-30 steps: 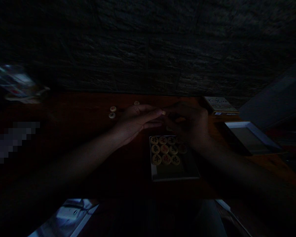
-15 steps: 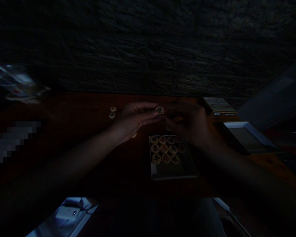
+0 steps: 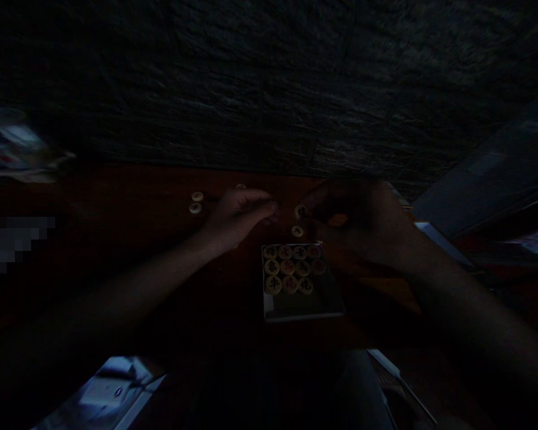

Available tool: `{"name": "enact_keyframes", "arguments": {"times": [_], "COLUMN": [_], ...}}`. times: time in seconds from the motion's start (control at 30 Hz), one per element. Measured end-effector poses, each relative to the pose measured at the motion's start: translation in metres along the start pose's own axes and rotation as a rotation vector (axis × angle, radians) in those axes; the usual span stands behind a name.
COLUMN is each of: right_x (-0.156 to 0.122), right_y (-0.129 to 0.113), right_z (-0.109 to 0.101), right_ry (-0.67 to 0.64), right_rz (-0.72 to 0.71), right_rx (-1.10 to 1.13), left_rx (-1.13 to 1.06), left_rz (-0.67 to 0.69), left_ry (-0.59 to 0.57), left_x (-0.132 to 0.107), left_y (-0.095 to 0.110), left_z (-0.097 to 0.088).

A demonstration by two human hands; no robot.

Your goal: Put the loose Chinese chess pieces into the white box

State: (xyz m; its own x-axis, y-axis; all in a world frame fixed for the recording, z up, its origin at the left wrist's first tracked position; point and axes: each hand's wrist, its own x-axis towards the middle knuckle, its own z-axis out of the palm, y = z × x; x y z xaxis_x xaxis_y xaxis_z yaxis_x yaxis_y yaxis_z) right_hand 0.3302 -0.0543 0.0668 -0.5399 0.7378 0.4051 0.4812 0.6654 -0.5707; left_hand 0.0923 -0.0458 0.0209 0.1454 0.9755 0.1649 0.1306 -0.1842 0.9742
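The scene is very dark. My right hand (image 3: 363, 218) pinches a round xiangqi piece (image 3: 301, 211) at its fingertips, the marked face showing. To its left, my left hand (image 3: 240, 218) has its fingers closed together; what may be inside them is hidden. A loose xiangqi piece (image 3: 297, 231) rests just below the pinched one. Nearer to me is a shallow box (image 3: 305, 307) with rows of round wooden pieces, marked in black or red, across its far and middle parts. The near strip of its floor is bare.
Two pieces (image 3: 196, 202) lie left of my left hand, and another piece (image 3: 241, 187) is behind it. A clear container (image 3: 15, 143) stands at the far left. Behind the wooden table (image 3: 130, 191) rises a stone wall (image 3: 260, 107). A pale-edged tray (image 3: 443, 242) is partly hidden at right.
The xiangqi piece at my left fingertips has passed to my right hand. My hands have moved apart, and the left fingers have curled in. The view has shifted slightly.
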Motion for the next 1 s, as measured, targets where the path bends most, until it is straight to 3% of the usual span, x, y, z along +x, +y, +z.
{"name": "enact_keyframes", "arguments": {"times": [0.13, 0.3, 0.43, 0.63, 0.83, 1.0], "right_x": [-0.038, -0.069, -0.070, -0.073, -0.080, -0.075], "right_y": [-0.011, -0.014, -0.013, -0.008, -0.007, -0.011], "right_z": [-0.008, 0.005, 0.017, 0.019, 0.022, 0.007], "right_ry": [-0.159, -0.212, -0.224, -0.220, -0.197, -0.074], "right_rz": [0.063, 0.026, 0.013, -0.135, -0.111, -0.098], "right_rx": [-0.030, -0.072, -0.088, -0.166, -0.178, -0.148], "left_rx": [0.085, 0.104, 0.051, 0.024, 0.030, 0.002], "left_rz": [0.105, 0.121, 0.122, 0.098, 0.107, 0.119], "left_ry": [-0.114, -0.186, -0.149, -0.133, -0.119, -0.047], "left_x": [-0.001, 0.000, 0.000, 0.001, 0.002, 0.003], "left_y": [-0.004, -0.009, -0.008, -0.008, -0.008, -0.004], "left_z": [0.003, 0.005, 0.005, 0.004, 0.003, 0.000]}}
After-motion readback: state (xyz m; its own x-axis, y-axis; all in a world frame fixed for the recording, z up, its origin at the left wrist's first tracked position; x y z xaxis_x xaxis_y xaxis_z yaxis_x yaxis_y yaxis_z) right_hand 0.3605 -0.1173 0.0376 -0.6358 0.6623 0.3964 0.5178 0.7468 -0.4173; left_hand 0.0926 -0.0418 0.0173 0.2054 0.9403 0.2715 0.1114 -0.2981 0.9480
